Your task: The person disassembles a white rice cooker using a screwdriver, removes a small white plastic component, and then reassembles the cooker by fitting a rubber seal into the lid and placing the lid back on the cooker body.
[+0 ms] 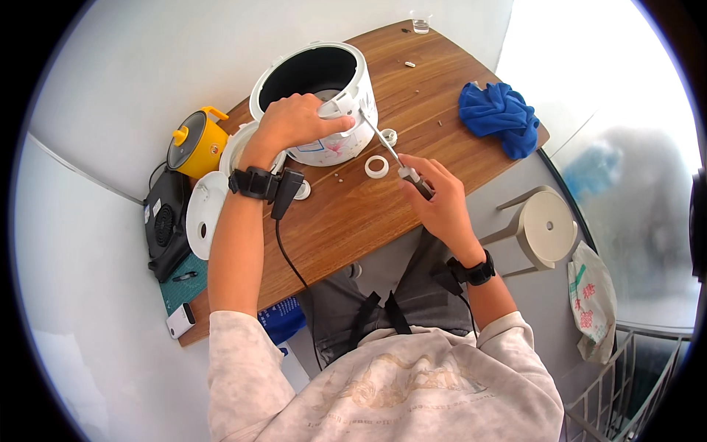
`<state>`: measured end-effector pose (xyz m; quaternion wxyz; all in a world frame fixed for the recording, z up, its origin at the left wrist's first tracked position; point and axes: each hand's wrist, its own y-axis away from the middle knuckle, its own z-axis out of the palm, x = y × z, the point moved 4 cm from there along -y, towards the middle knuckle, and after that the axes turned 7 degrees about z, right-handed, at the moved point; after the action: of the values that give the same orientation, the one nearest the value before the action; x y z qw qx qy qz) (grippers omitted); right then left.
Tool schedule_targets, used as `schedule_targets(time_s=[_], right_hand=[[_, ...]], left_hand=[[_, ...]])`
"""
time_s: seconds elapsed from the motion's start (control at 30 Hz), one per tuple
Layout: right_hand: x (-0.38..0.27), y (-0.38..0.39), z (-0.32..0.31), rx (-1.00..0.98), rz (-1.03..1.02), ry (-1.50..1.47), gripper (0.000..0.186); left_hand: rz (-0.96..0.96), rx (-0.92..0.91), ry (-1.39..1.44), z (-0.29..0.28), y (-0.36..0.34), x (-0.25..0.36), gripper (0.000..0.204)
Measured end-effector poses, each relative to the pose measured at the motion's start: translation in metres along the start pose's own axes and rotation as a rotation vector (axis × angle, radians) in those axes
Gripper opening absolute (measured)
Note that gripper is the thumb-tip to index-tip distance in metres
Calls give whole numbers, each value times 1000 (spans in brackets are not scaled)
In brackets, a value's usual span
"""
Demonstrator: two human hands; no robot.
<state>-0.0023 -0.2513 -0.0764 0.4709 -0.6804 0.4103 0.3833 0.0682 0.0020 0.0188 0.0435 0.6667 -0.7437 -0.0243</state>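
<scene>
A white rice cooker body [309, 151] with a dark interior stands on the wooden table [412, 110]. My left hand [294, 125] is closed on the cooker's front, over a white rim piece by its handle. My right hand [434, 191] grips a screwdriver [390, 151], whose shaft reaches to the cooker's right front; its tip is too small to make out clearly. A white ring [376, 166] and a small white part [388, 137] lie beside the cooker. Round white pieces [205, 201] lie to the left, partly hidden by my left arm.
A yellow electric pot [197, 144], a black appliance [166, 228] and a white device [180, 320] are at left. A blue cloth [498, 118] and a glass [420, 26] are on the table. A stool [546, 228], a bag [593, 302] and a wire rack [626, 383] stand at right.
</scene>
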Motion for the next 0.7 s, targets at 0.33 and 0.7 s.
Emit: schedule_targets(time_s=[0.33, 0.7], right_hand=[[-11, -2, -9, 97, -168, 308, 40], [-17, -1, -3, 214, -292, 454, 39]], left_hand=[[61, 51, -16, -3, 3, 0, 84], [52, 69, 14, -4, 5, 1, 79]])
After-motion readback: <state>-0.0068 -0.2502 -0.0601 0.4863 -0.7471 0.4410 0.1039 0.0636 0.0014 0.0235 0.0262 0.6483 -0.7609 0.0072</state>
